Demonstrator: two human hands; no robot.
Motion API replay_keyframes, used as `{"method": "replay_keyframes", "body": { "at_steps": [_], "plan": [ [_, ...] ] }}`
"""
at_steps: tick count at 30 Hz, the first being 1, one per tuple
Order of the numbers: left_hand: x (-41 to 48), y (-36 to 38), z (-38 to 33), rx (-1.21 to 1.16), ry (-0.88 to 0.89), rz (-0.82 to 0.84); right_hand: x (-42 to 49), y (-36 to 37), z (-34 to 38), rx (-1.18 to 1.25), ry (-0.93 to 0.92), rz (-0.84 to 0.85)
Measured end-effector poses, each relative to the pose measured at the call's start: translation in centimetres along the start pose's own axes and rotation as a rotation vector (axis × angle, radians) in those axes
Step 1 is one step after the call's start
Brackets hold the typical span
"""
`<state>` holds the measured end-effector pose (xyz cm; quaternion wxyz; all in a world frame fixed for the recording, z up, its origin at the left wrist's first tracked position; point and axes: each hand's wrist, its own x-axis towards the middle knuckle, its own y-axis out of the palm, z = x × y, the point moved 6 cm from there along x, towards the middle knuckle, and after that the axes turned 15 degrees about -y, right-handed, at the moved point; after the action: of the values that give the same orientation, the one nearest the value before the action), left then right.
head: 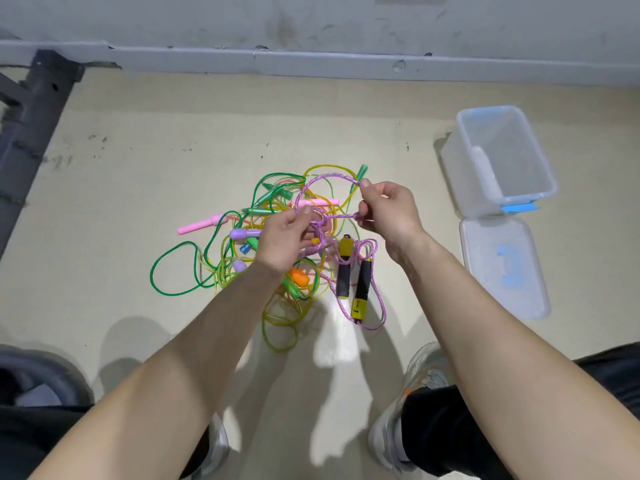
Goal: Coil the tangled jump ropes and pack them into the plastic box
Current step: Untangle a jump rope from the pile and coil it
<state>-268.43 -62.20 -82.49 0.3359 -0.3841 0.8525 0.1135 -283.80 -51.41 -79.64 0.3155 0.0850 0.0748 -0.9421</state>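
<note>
We count two hands: the left hand (282,237) and the right hand (389,211). We see one plastic box (498,161) and one lid (504,268). Two black-and-yellow handles (353,278) and two pink handles (202,225) show. The tangled jump ropes (277,237) overlap too much to count.

Tangled jump ropes on the floor, empty plastic box to the right

Green, yellow and pink ropes (242,258) lie knotted in one heap; a braided purple rope (372,299) with black-and-yellow handles (360,289) is partly lifted into a loop above it. The clear plastic box (540,181) stands open and empty, its lid (502,265) flat just beside it.
</note>
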Motion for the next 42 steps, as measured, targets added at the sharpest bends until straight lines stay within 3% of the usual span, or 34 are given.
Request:
{"method": "replay_keyframes", "body": {
  "at_steps": [2, 7, 9, 11, 14, 16, 22, 28, 33, 39, 42],
  "plan": [
    [-0.3, -0.9, -0.9, 0.069, 0.031, -0.018, -0.3, -0.7, -0.1, 0.093, 0.07, -0.018],
    [-2.0, -0.1, -2.5, -0.083, -0.059, 0.223, -1.4, -0.7, 0.9, 0.255, 0.174, 0.07],
    [-2.7, 0.1, -3.3, -0.122, -0.036, 0.225, -1.5, -0.9, 1.8, 0.072, 0.083, 0.04],
    [-3.3, 0.2, -3.9, -0.165, -0.02, 0.207, -1.7, -1.2, 3.5, -0.113, -0.132, -0.049],
    [-3.8, 0.2, -4.4, -0.178, 0.002, 0.17, -2.9, 0.8, 5.8, -0.143, -0.307, 0.139],
    [-4.0, 0.1, -4.6, -0.153, 0.013, 0.157, -3.5, 2.0, 6.0, -0.185, -0.278, 0.261],
    [-4.4, -0.3, -4.8, -0.132, -0.003, 0.18, -3.6, 1.8, 5.0, 0.012, -0.079, 0.262],
    [-4.9, 0.1, -5.0, -0.209, 0.062, 0.114, -3.5, 1.1, 4.4, 0.225, -0.007, 0.119],
    [-5.2, 0.7, -5.4, -0.155, 0.118, 0.268, -3.6, 1.2, 4.3, 0.437, 0.056, 0.103],
    [-5.0, 1.4, -5.3, -0.001, 0.144, 0.271, -3.3, 1.3, 4.4, 0.274, 0.007, 0.11],
    [-5.0, 1.8, -5.4, 0.068, 0.142, 0.356, -3.2, 1.7, 4.6, 0.2, -0.041, 0.118]
  ]
}}
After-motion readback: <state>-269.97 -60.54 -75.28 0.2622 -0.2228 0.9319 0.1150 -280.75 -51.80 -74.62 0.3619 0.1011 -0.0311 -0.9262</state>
